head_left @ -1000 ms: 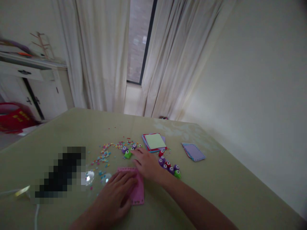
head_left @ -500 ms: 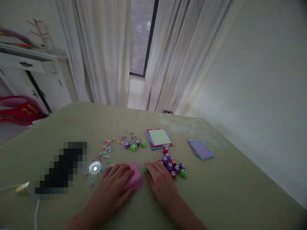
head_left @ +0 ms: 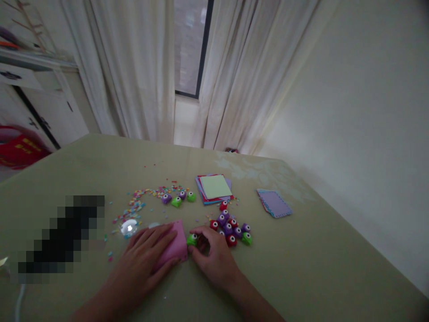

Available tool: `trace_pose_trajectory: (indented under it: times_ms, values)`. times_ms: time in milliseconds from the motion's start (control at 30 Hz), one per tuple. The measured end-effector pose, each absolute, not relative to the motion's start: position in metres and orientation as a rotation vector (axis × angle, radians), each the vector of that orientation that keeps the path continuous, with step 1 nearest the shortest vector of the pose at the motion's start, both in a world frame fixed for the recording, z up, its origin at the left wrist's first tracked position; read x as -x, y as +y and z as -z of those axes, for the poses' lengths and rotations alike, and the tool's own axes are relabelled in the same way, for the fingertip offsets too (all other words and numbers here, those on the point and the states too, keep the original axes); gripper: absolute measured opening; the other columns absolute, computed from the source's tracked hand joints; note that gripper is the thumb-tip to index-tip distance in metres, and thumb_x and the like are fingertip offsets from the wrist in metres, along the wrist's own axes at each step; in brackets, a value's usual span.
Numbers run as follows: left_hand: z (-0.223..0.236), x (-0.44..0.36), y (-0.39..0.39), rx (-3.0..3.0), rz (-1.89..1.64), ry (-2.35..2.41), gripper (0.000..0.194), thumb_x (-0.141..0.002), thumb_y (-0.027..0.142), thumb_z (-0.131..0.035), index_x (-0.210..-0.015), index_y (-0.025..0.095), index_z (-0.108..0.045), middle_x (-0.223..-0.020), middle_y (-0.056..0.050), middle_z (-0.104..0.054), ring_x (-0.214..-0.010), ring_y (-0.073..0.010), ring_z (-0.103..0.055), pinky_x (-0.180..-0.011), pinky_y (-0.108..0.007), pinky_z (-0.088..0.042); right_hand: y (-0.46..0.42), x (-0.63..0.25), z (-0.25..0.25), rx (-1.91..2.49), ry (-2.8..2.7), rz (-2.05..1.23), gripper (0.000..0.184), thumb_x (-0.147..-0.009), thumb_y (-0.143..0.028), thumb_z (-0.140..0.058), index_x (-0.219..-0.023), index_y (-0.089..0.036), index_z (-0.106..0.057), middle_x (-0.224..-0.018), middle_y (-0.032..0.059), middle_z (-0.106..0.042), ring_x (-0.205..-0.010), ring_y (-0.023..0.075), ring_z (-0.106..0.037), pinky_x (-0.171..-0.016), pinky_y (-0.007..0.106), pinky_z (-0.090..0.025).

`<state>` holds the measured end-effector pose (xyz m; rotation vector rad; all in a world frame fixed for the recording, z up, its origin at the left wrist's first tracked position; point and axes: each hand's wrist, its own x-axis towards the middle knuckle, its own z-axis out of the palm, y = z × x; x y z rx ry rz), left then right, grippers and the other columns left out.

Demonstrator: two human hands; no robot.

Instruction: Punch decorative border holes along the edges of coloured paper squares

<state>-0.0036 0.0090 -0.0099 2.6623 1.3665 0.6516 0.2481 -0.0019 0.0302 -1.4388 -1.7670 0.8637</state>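
My left hand (head_left: 144,257) lies flat with fingers stretched over a pink paper sheet (head_left: 174,246) on the table. My right hand (head_left: 211,257) curls its fingers round a small green punch (head_left: 192,239) set against the pink sheet's right edge. Just right of that hand sits a cluster of several small red, purple and green punches (head_left: 231,228). Three more punches (head_left: 177,199) lie farther back beside scattered coloured paper bits (head_left: 140,203).
A stack of coloured paper squares (head_left: 214,188) lies behind the cluster, and a lilac stack (head_left: 275,203) sits to the right. A shiny round thing (head_left: 129,227) lies left of the pink sheet. The olive tablecloth (head_left: 318,259) ends near the wall; curtains (head_left: 134,67) hang behind.
My right hand pulled back from the far punches to the pink sheet's right edge and closed on a green punch. The left hand stayed on the pink sheet.
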Motion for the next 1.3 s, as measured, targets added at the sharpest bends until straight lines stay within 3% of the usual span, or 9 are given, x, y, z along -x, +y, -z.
trace_pose_trajectory:
  times_ms: [333,633,800,967,1300]
  values:
    - [0.016,0.004,0.01,-2.757,-0.673,1.338,0.054,-0.107,0.053,-0.059,-0.157,0.032,-0.057,-0.162,-0.005,-0.059,-0.14,-0.0317,-0.06,-0.119,-0.049,-0.038,-0.001,-0.252,-0.025,1.375,-1.795,-0.858,0.04,-0.08,-0.01,-0.078,-0.119,-0.018,-0.075,-0.104,0.0056,-0.077,-0.087,0.02,-0.07,-0.081,0.029,-0.055]
    - [0.01,0.002,0.011,-2.802,-0.721,1.371,0.06,-0.106,0.054,-0.059,-0.16,0.028,-0.053,-0.164,-0.006,-0.058,-0.143,-0.0308,-0.057,-0.122,-0.047,-0.033,0.001,-0.256,-0.028,1.267,-1.944,-0.808,0.033,-0.08,-0.007,-0.075,-0.11,-0.019,-0.077,-0.101,0.0057,-0.075,-0.091,0.0211,-0.068,-0.086,0.032,-0.053]
    - [0.01,0.004,0.01,-2.792,-0.731,1.332,0.063,-0.105,0.057,-0.061,-0.162,0.032,-0.051,-0.166,-0.005,-0.055,-0.145,-0.0317,-0.055,-0.122,-0.048,-0.033,0.002,-0.26,-0.027,1.197,-1.985,-0.825,0.041,-0.079,-0.003,-0.071,-0.116,-0.019,-0.078,-0.107,0.0065,-0.075,-0.096,0.0211,-0.069,-0.089,0.032,-0.053]
    - [0.013,0.006,0.01,-2.806,-0.748,1.324,0.064,-0.104,0.055,-0.062,-0.163,0.034,-0.05,-0.169,-0.006,-0.051,-0.147,-0.0339,-0.052,-0.122,-0.051,-0.032,0.003,-0.261,-0.028,1.188,-1.985,-0.835,0.036,-0.083,-0.009,-0.071,-0.118,-0.019,-0.078,-0.108,0.0075,-0.077,-0.097,0.0215,-0.071,-0.091,0.033,-0.054]
    - [0.016,0.004,0.012,-2.851,-0.774,1.296,0.066,-0.104,0.057,-0.063,-0.162,0.031,-0.05,-0.166,-0.007,-0.055,-0.145,-0.0312,-0.056,-0.125,-0.048,-0.029,0.002,-0.263,-0.03,1.171,-2.006,-0.855,0.042,-0.08,-0.006,-0.069,-0.117,-0.02,-0.08,-0.109,0.0068,-0.08,-0.099,0.0214,-0.072,-0.092,0.032,-0.054]
